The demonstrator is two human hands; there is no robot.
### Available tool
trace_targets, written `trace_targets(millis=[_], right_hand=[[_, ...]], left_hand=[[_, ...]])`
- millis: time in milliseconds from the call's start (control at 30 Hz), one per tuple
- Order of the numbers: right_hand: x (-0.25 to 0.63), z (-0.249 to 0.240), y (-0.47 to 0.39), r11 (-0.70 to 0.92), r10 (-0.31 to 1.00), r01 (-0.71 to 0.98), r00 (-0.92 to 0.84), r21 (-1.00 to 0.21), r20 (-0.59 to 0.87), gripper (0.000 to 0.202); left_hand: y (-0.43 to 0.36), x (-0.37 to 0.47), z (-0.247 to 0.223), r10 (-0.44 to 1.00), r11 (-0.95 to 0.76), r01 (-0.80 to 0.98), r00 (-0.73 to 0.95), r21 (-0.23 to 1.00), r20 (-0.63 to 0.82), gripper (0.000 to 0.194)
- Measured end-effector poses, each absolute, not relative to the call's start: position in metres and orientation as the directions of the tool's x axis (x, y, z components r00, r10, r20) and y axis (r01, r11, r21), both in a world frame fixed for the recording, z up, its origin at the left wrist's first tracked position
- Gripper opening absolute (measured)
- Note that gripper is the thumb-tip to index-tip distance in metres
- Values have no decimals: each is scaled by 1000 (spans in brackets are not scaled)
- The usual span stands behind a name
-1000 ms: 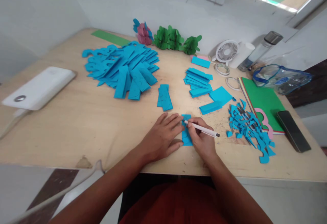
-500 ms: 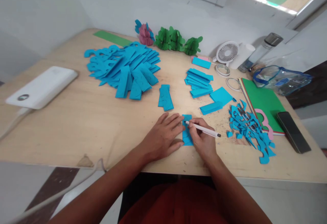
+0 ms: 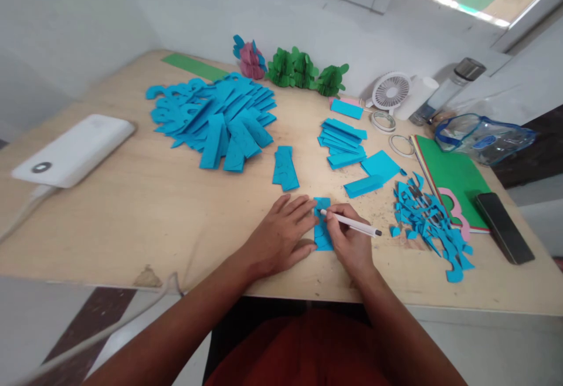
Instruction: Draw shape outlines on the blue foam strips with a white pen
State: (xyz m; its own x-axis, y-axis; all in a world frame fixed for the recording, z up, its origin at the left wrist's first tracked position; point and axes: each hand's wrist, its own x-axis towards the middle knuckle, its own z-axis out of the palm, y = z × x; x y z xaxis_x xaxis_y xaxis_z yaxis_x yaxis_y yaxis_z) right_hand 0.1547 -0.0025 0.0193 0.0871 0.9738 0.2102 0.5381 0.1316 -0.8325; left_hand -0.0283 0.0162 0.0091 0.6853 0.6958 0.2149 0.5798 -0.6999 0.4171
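Note:
A folded strip of blue paper (image 3: 322, 234) with curved pen lines lies near the table's front edge. My left hand (image 3: 284, 236) rests flat beside it, fingers spread and fingertips on its left edge. In my right hand (image 3: 352, 242) is a white pen (image 3: 354, 224), gripped near its tip, which meets the upper part of the strip. My right fingers cover the strip's right side. Just beyond my hands lie a few marked blue strips (image 3: 285, 169). Farther right is a stack of folded blue strips (image 3: 341, 136), with a wider blue sheet (image 3: 382, 165) nearby.
A big pile of blue cut-outs (image 3: 220, 110) spreads at back left, near a white power bank (image 3: 74, 150). Blue scraps (image 3: 426, 216), a green paper pad (image 3: 457, 175) and a phone (image 3: 505, 227) lie right. Green paper figures (image 3: 292, 69) and a small fan (image 3: 390, 91) stand behind.
The pen has shifted very slightly to the right on the blue strip, still in my right hand. My left hand stays in place.

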Motion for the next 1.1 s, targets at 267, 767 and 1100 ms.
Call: trace_targets(millis=[267,767,1100], right_hand=[[155,19,-3,140,970,557,87,-819,225,13],[154,21,-4,127,973,557,90,-820,212,13],[154,21,-4,149,968,578,79,-802,237,13]], left_hand=[[16,-29,9,692,-705,574,686,417,224,45],[16,-29,9,693,-702,578,689,416,211,46],[16,-29,9,692,-705,573,685,417,229,44]])
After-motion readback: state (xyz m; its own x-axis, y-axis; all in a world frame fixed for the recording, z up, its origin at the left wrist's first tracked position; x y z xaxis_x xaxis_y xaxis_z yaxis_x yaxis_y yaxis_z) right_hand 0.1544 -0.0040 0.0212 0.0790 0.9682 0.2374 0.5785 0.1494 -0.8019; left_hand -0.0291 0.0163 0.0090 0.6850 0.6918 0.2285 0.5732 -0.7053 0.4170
